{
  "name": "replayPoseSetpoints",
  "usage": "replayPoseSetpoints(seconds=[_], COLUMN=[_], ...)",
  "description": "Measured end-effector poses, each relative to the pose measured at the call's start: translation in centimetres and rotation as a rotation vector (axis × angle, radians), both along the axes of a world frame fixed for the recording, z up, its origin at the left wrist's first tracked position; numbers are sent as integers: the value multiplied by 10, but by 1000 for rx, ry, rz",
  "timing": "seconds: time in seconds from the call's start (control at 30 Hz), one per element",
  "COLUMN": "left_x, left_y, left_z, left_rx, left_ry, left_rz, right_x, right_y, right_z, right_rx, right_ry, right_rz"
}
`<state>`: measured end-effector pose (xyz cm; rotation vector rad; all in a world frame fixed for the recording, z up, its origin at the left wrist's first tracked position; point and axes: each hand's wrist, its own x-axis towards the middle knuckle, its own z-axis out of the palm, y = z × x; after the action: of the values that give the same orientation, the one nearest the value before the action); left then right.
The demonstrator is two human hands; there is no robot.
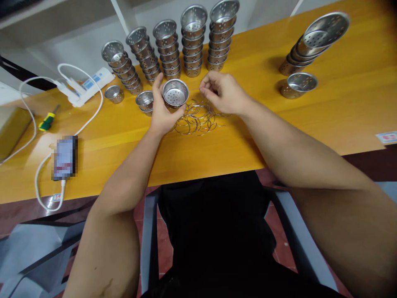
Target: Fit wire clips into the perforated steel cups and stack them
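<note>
My left hand (165,111) is closed around a small perforated metal cup (175,94), its open mouth facing up. To the right of the cup, my right hand (225,93) has its thumb and fingers pinched together; whatever they may hold is too small to make out. A loose pile of thin curved metal wires (198,118) lies on the table beneath and between my hands. Another perforated cup (144,101) stands just left of my left hand, partly hidden by it.
Several stacks of perforated cups (192,54) line the back of the wooden table (192,159). A tilted stack (305,47) and a single cup (299,85) are at right. Leftward are a small cup (114,94), power strip (93,85), screwdriver (48,121) and cabled phone (64,158).
</note>
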<state>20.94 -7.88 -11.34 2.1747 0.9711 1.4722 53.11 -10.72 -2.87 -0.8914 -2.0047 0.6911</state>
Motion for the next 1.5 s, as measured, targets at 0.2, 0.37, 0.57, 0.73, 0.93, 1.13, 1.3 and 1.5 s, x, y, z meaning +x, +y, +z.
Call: replayPoseSetpoints(seconds=[0.2,0.37,0.57,0.73,0.93,1.13,1.3,1.5], left_x=[-4,3,11,11,10,12,20,29], left_y=[3,-15,-31,-30,-29,-33,-44,-58], left_z=[-8,6,13,8,8,10,23,37], left_rx=[17,-20,-26,29,-4,0,-59,-91], left_ry=[18,61,147,139,141,144,161,161], left_rz=[1,-12,-71,-115,-110,-95,-66,-45], right_x=[-10,-27,-39,-39,-45,-46,-47,-54], right_y=[20,-4,-19,-19,-23,-25,-34,-41], right_z=[-19,-9,-1,-4,-5,-3,5,8], right_rx=[-129,-151,-82,-60,-42,-60,-111,-137], right_ry=[324,352,243,164,154,173,181,201], right_rz=[131,125,3,-55,-89,-88,-67,-66])
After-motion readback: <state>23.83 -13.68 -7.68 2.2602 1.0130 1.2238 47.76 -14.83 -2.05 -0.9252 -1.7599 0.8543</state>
